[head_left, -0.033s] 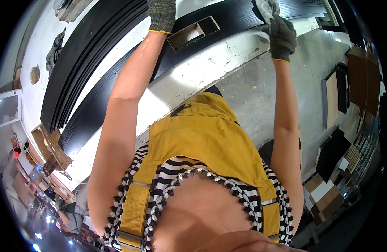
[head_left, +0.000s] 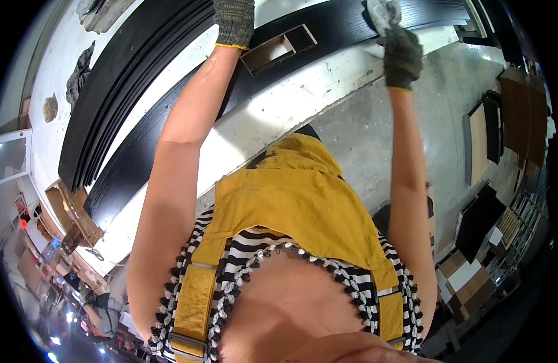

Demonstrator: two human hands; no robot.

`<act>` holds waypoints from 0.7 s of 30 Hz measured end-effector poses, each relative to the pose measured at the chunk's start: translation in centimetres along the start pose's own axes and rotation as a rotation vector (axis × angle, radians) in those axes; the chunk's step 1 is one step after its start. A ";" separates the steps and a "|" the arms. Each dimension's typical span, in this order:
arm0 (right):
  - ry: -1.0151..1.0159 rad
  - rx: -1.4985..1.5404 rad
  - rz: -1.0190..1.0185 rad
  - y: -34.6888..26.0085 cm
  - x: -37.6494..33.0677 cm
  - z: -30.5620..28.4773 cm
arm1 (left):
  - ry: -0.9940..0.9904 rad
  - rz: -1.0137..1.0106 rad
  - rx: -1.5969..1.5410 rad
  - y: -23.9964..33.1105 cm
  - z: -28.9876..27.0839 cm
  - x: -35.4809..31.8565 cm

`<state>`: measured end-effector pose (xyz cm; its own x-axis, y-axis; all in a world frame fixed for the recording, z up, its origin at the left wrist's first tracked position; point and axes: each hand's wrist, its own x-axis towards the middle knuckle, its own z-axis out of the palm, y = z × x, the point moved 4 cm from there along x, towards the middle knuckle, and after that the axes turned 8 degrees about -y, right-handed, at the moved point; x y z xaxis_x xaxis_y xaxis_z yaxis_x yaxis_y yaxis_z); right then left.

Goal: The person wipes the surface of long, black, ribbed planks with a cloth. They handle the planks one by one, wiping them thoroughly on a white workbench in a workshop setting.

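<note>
A long black wood-grain panel lies on a white, scuffed workbench. It has a rectangular cut-out showing raw wood edges. My left hand, in a grey knitted glove with a yellow cuff, rests at the top edge just left of the cut-out. Its fingers run out of the picture. My right hand, in a dark glove, grips a white cloth and presses it on the panel's right part. Yellow dungarees over a striped top fill the lower middle.
More black panels are stacked further back on the bench at the left. A grey concrete floor runs along the bench's near side. Brown and black boards and cardboard boxes stand at the right.
</note>
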<state>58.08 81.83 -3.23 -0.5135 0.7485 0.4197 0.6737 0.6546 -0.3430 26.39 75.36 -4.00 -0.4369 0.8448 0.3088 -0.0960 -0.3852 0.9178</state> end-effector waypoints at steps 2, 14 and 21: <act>0.135 -0.006 -0.154 -1.9 -3.1 2.6 | -0.012 -0.008 -0.051 -0.3 0.5 0.1; -0.276 0.325 -0.081 -10.1 -6.7 6.1 | -0.046 0.092 0.492 0.4 -1.4 -1.2; 0.254 -0.053 0.345 10.8 1.2 -1.3 | -0.026 0.001 0.125 0.2 0.4 -0.2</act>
<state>65.47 89.69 -5.31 -0.1107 0.8679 0.4842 0.8125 0.3596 -0.4588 26.80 75.20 -3.78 -0.4138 0.8541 0.3149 0.0173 -0.3385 0.9408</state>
